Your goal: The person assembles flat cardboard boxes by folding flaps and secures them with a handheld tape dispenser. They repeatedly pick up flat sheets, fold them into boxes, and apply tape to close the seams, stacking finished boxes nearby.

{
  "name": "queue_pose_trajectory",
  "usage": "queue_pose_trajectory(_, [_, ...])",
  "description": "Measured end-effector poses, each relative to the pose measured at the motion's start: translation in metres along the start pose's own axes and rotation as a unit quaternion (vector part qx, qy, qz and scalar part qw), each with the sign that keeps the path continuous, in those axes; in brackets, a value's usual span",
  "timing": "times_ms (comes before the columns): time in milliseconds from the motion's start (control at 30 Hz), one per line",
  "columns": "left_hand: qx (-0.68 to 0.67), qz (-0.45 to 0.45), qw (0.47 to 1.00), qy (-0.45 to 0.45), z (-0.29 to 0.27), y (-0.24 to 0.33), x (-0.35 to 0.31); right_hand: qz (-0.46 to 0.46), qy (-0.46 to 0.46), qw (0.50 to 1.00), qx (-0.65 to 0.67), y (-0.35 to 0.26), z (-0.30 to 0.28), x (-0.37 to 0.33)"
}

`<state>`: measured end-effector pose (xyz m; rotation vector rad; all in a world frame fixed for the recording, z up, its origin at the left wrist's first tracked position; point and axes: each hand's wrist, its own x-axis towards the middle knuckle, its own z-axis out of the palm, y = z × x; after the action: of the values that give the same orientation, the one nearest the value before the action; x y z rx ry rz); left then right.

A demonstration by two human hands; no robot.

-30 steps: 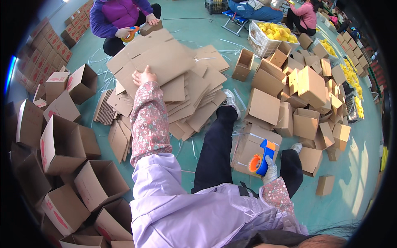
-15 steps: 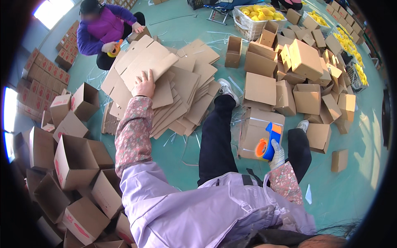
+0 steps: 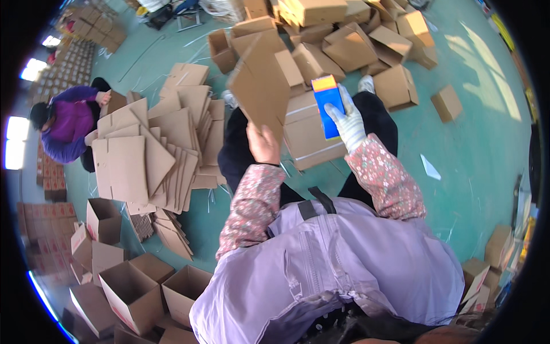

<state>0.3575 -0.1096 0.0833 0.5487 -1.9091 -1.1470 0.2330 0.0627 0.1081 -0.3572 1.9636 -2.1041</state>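
My left hand (image 3: 263,143), bare, grips the lower edge of a flattened cardboard box (image 3: 260,86) that stands upright in front of me. My right hand (image 3: 348,123), in a pale glove, is closed around a blue and orange tape dispenser (image 3: 328,109). Beneath both hands, between my legs, lies a cardboard bundle with white straps (image 3: 312,146). To the left is a loose pile of flattened boxes (image 3: 175,123).
A person in purple (image 3: 71,120) crouches at the far left beside the pile. Open cardboard boxes (image 3: 134,289) crowd the lower left. More boxes (image 3: 349,49) are heaped ahead, and one small box (image 3: 447,103) stands at the right.
My left hand has come from the pile to the middle, bringing a flattened box with it. My right hand has raised and turned the tape dispenser. The view has swung right.
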Motion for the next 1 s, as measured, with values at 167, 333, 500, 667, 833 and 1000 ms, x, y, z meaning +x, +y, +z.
queue_pose_trajectory(167, [0.033,-0.121,0.900,-0.417,0.037,-0.026,-0.104,0.051,0.022,0.976,-0.211,0.051,-0.034,0.002])
queue_pose_trajectory(333, [-0.323,-0.354,0.796,-0.370,0.040,-0.038,-0.078,0.037,-0.043,0.963,-0.264,0.094,-0.043,-0.012])
queue_pose_trajectory(500, [-0.060,-0.211,0.875,-0.431,0.071,-0.026,-0.035,0.118,-0.080,0.972,-0.187,0.083,-0.037,-0.022])
queue_pose_trajectory(667, [-0.185,-0.406,0.766,-0.462,0.086,-0.025,-0.023,0.177,-0.079,0.942,-0.276,0.048,-0.037,-0.024])
queue_pose_trajectory(833, [-0.213,-0.408,0.729,-0.507,0.097,-0.034,-0.017,0.181,-0.132,0.907,-0.358,0.035,-0.037,-0.021])
queue_pose_trajectory(1000, [-0.130,-0.293,0.800,-0.507,0.089,-0.037,-0.011,0.178,-0.136,0.937,-0.267,0.055,-0.045,-0.018])
